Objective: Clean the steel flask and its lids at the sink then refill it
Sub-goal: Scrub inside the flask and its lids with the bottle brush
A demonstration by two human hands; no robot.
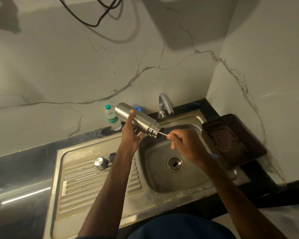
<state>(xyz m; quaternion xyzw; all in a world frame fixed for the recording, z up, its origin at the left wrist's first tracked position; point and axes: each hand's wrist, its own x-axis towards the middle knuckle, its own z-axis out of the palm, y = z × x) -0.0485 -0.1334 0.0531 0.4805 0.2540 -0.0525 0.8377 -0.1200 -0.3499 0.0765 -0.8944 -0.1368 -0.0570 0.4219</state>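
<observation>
Tilting over the sink basin (155, 171), the steel flask (138, 120) is lying in my left hand's (131, 133) grasp while my right hand (185, 144) is pinching a thin brush wire (162, 134) at its mouth. Two lids (101, 163) are sitting on the drainboard; a green-labelled water bottle (112, 118), writing unreadable, is standing behind, beside the tap (165, 105).

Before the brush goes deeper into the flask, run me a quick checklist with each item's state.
1. Flask gripped by left hand: ok.
2. Mouth open, tilted over the sink: ok.
3. Brush wire pinched in right hand, entering the mouth: ok.
4. Both lids parked on the drainboard, clear of the arms: ok.
5. Tap running: not ok, no stream visible.
6. Inside of flask clean: cannot tell.
</observation>
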